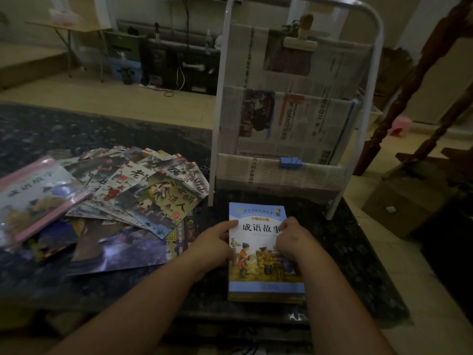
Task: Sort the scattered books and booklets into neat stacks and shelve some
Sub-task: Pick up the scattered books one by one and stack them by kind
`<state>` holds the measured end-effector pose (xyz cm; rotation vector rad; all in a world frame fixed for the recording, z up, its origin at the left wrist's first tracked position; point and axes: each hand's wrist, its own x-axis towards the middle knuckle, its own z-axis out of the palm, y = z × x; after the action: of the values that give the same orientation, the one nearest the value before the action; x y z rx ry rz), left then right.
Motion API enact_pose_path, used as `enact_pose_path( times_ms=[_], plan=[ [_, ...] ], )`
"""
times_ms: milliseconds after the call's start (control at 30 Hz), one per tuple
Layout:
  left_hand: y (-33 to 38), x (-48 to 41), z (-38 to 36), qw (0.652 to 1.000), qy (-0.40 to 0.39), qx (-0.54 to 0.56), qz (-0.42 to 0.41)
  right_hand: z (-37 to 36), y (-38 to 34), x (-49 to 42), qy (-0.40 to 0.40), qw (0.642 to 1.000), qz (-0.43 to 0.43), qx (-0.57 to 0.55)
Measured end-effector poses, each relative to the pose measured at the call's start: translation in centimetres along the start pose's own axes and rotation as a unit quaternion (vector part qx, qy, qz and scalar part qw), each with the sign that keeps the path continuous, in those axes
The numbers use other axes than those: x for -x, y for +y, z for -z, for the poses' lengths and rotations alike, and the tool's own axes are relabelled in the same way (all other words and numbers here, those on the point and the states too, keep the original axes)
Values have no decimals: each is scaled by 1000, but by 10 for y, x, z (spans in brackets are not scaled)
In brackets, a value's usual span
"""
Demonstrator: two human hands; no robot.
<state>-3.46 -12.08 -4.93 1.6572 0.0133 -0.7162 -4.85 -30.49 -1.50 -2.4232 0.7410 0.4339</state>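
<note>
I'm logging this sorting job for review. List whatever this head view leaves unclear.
Head view:
- Stack under the blue storybook: only edges show; count unreadable.
- Title's last character: half-covered by the right hand.
- Its fingers: tips curled under; grip or press unclear.
- Large dark book: mostly buried under the fanned booklets.
- Pink-edged pouch: cut by the left edge.
- Rack pockets: newspaper lining hides contents.

Dim, grainy indoor light (brightest on the far floor), wide-angle bending at the edges.
</note>
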Motion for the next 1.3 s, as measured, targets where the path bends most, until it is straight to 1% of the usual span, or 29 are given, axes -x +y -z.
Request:
enact_pose_path(
  times_ms=[133,267,333,400,467,600,700,767,833,967,1067,1133,1200,1300],
  plan=[
    [-4,-3,2,1000,5,-8,-1,-1,0,-1,4,1000,-4,3],
    [-9,-5,7,999,18,-33,-15,-6,-8,-3,65,997,8,29],
    [-9,-5,16,995,49,-79,-37,-9,-17,0,91,995,32,28],
    [-8,-2,31,985,101,-130,-59,-13,-29,3,113,991,57,34],
    [-6,3,52,974,145,-158,-79,-18,-40,6,125,988,80,41],
    [0,21,102,937,240,-236,-93,-38,-66,15,107,982,148,38],
    [5,34,138,921,282,-250,-95,-53,-87,24,95,973,209,28],
    [4,42,158,905,311,-276,-91,-63,-101,30,83,967,239,24],
    [0,47,175,879,342,-320,-91,-73,-114,36,79,963,257,13],
    [-12,52,203,845,391,-357,-72,-93,-137,43,51,956,288,2],
    [-24,54,220,804,436,-401,-61,-107,-150,47,33,953,302,-1],
    [-32,57,232,780,462,-420,-35,-115,-157,50,24,950,310,0],
    [-41,57,243,765,465,-445,10,-121,-161,53,14,948,318,3],
    [-49,54,255,762,449,-461,66,-126,-164,54,7,945,327,6]
  ],
)
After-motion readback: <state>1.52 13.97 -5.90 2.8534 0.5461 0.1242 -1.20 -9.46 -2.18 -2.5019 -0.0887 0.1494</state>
